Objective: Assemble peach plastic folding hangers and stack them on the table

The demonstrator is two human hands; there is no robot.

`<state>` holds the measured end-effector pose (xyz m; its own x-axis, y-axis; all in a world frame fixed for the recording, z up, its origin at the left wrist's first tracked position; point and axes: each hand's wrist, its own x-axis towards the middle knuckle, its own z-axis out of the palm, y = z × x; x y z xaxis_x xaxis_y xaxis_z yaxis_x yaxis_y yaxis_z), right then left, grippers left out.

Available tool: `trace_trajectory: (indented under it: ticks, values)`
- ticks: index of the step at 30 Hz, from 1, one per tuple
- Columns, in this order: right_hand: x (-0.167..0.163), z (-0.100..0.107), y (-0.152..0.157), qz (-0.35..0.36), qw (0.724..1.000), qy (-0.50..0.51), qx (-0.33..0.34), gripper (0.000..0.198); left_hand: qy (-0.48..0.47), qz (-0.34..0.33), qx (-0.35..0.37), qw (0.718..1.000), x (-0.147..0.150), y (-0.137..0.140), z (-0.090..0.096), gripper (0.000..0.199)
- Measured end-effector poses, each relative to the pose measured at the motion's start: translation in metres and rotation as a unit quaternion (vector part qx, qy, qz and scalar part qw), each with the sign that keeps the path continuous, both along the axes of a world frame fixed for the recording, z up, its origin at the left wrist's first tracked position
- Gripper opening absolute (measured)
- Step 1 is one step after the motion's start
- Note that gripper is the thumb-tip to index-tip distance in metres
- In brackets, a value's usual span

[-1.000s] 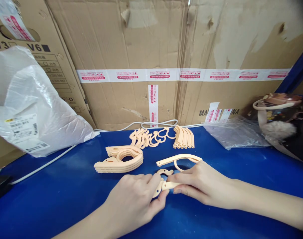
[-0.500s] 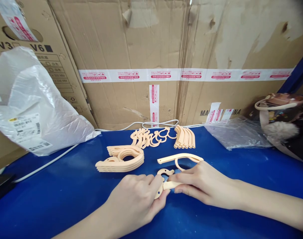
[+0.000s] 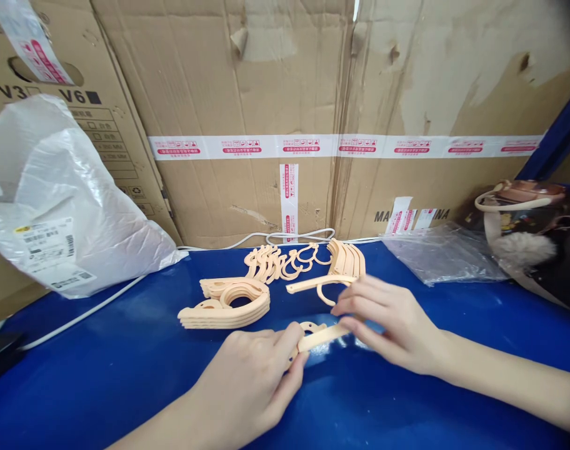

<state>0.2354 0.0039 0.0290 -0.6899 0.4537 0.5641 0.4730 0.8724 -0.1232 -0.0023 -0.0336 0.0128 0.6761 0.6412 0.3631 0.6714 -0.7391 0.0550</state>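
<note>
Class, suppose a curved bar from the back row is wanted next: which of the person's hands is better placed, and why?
Probably the right hand: it is nearer the row of curved bars, while the left hand sits farther off, pinching one end of the pale piece.

The view is bright and fairly even, under soft light apparently from above, its source out of frame. White glare pools on the glossy blue desk beside the pale strip, and highlights run along the creases of the white plastic bag. Shadows are faint and soft-edged. Slight motion blur softens the fingers of the right grip, and small label print is smeared. The upper-right corner darkens, the black item beneath loses detail, and wide-angle stretching skews the edges.
</note>
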Motion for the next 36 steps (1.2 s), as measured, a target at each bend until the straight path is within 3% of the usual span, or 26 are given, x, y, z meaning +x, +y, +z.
trace_trajectory:
  ticks: [4, 10, 14, 18, 25, 31, 36]
  values:
    - [0.005, 0.005, 0.016, -0.075, 0.997, 0.019, 0.011, 0.023, -0.015, 0.001, 0.015, 1.000, -0.003, 0.001, -0.001, 0.014]
    - [0.012, 0.001, 0.031, -0.038, 0.995, -0.028, -0.090, 0.022, 0.067, -0.060, 0.067, 0.994, 0.000, -0.003, 0.003, 0.020]
    - [0.014, 0.001, 0.029, -0.027, 0.995, -0.063, -0.077, 0.028, 0.118, -0.103, 0.081, 0.984, 0.000, -0.007, 0.005, 0.022]
    - [0.015, 0.003, 0.028, -0.045, 0.994, -0.086, -0.058, 0.027, 0.098, -0.064, 0.101, 0.988, 0.000, -0.005, 0.004, 0.033]
    - [0.017, 0.002, 0.033, -0.074, 0.989, -0.120, -0.033, 0.027, 0.075, -0.032, 0.112, 0.990, -0.001, -0.003, 0.004, 0.031]
    - [0.016, 0.000, 0.031, -0.077, 0.990, -0.120, -0.011, 0.027, 0.074, -0.102, 0.093, 0.988, -0.001, -0.003, 0.005, 0.004]
    - [0.014, -0.002, 0.028, -0.066, 0.989, -0.133, -0.026, 0.027, 0.089, -0.129, 0.096, 0.983, -0.001, -0.003, 0.011, 0.007]
